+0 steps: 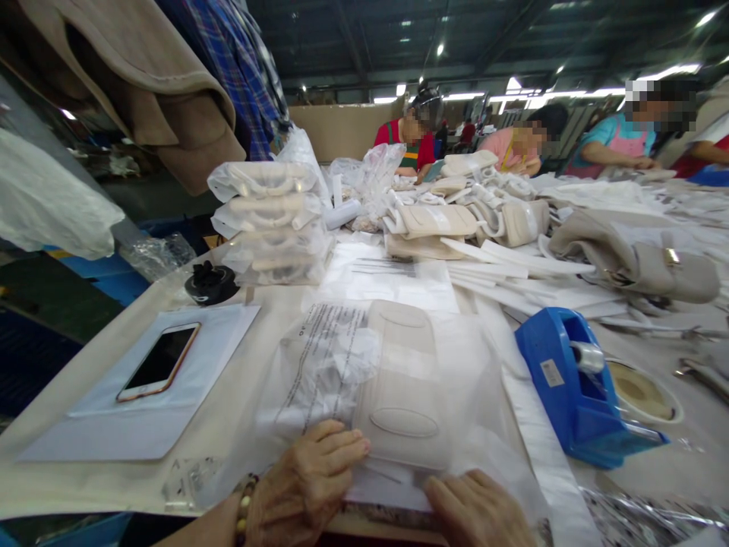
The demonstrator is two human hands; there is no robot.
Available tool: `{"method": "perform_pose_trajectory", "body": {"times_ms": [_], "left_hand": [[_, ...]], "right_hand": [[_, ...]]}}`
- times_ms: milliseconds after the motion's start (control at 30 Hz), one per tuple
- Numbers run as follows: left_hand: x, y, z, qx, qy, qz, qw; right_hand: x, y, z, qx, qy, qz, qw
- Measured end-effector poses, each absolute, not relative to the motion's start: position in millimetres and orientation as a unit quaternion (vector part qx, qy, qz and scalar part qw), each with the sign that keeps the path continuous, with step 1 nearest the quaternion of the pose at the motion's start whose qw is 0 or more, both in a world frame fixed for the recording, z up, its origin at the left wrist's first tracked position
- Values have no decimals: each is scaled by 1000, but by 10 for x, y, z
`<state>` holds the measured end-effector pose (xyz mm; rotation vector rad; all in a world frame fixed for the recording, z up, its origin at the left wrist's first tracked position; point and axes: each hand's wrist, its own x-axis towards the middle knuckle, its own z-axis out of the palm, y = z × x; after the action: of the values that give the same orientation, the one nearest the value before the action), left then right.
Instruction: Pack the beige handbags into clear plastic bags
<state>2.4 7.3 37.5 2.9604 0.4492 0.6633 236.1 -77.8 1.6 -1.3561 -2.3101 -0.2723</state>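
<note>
In front of me on the table lies a frosted plastic bag (478,380) with black printed text on its left part. Inside it is a flat beige leather piece (399,395), like a handbag, with stitched oval shapes. My left hand (313,479), with a beaded bracelet at the wrist, grips the bag's near edge, fingers together and thumb hidden. To its right, my right hand (475,509) has its fingers curled on the same near edge; it is slightly blurred.
A blue tape dispenser (563,387) stands at right. At left a phone (159,361) lies on white sheets (114,433), near a black tape roll (210,282). Wrapped bags (273,220) are stacked behind. Beige parts (438,220) pile up at the back, where several people work.
</note>
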Motion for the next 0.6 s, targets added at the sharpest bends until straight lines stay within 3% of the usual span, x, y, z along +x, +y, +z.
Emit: {"method": "perform_pose_trajectory", "body": {"times_ms": [200,433,600], "left_hand": [[123,132,356,928,215,245,182],[279,103,280,896,316,279,138],[396,85,307,886,387,222,129]], "right_hand": [[2428,-688,-32,-585,-791,-36,175],[2338,-588,12,-619,-763,3,185],[2427,-552,92,-598,-781,-24,176]]}}
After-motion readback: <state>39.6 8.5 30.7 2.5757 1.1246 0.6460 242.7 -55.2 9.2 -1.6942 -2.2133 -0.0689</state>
